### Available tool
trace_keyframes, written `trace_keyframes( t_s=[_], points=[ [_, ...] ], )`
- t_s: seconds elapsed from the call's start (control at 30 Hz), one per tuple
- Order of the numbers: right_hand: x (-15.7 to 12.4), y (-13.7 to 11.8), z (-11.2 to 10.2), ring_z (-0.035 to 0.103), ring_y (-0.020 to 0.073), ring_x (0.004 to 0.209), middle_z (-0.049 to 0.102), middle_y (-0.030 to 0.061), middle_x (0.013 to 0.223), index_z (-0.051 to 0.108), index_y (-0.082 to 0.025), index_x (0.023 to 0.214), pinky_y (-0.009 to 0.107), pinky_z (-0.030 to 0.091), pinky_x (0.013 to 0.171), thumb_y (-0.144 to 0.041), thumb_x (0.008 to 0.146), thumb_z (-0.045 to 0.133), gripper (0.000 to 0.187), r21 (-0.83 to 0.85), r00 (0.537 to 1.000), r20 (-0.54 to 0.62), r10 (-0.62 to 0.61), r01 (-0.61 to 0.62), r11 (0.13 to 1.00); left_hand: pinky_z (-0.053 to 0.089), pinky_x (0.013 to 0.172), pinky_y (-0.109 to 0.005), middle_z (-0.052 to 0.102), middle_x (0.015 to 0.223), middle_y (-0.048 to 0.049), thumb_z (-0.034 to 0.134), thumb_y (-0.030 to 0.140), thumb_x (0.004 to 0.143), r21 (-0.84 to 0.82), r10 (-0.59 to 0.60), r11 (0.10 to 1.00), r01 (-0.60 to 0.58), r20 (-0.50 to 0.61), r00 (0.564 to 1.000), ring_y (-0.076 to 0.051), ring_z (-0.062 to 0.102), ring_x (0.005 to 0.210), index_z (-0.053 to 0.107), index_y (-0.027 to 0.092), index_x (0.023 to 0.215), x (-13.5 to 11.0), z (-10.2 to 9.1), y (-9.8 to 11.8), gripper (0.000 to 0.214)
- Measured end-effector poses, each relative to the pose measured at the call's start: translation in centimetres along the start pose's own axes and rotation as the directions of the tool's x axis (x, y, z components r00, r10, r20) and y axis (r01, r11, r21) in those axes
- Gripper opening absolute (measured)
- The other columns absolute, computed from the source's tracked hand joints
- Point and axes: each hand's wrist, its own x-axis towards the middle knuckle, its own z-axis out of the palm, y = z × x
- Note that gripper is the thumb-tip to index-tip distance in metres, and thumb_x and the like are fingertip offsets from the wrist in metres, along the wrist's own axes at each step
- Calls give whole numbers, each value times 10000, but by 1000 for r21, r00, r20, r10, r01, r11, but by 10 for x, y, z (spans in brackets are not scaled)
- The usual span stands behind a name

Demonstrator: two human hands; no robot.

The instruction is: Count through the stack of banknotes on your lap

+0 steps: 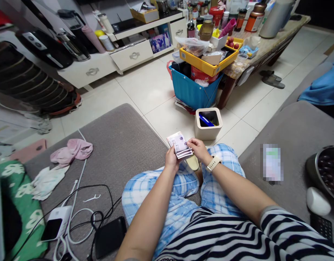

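Note:
I sit on a grey sofa (118, 145) in blue checked trousers (180, 192). Both hands meet above my knees around a small stack of banknotes (178, 145). My left hand (171, 159) grips the stack from below, its fingers closed on the notes. My right hand (197, 148), with a white watch (213, 164) on the wrist, pinches the stack's right edge. The top note fans up and to the left.
A small beige bin (208, 124) stands on the tiled floor just beyond my hands, with a blue crate (192, 90) and a cluttered table (254, 47) behind. Cables, a charger (56, 223), a dark box (109, 236) and cloths (71, 150) lie at left. A bowl (323, 174) sits at right.

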Motion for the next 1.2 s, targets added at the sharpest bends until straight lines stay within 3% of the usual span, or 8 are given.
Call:
trace_keyframes(
  t_s=[0.17,0.3,0.5,0.6,0.83,1.2],
  points=[
    [0,0,-2,397,131,545,438,-21,545,519,-196,578,266,320,548,-575,775,579,432,-70,1000,1,-4,4,998,550,770,-379,722,798,-88,654,272,779,-27,-15,1000,16,23,1000,-229,699,734,678,114,911,-2,0,1,207],
    [-1,0,-3,467,156,598,517,18,579,579,-187,569,283,361,598,-604,826,504,495,-107,999,28,-26,29,994,549,769,-386,717,802,-97,676,253,765,-24,-7,1000,7,25,1000,-240,699,743,666,104,893,-4,1,3,196],
    [1,4,-4,437,138,585,488,-18,583,522,-194,596,271,356,589,-532,746,642,389,-110,996,-92,-21,10,994,552,769,-392,715,767,-69,679,178,739,-1,-19,1000,19,44,999,-204,684,662,658,115,938,-7,2,4,210],
    [2,7,-5,458,139,614,512,-22,629,527,-195,664,268,370,607,-507,733,657,345,-98,990,-144,-1,-13,995,545,801,-378,718,782,-73,687,136,704,-12,3,1000,-2,60,998,-209,696,725,658,109,927,-5,2,3,226],
    [4,15,-5,462,143,620,511,-21,620,532,-192,650,270,372,611,-466,753,629,308,-111,994,-109,22,-34,993,536,831,-376,724,812,-96,671,92,685,-22,21,1000,-20,70,997,-240,704,817,659,93,892,-3,3,1,207],
    [3,9,-2,455,130,610,513,-22,637,542,-187,673,262,368,600,-456,747,648,299,-24,999,-41,-1,0,1000,560,774,-391,734,876,-109,611,294,827,-43,-22,999,23,14,1000,-253,708,800,683,103,958,-1,1,2,243]
  ],
)
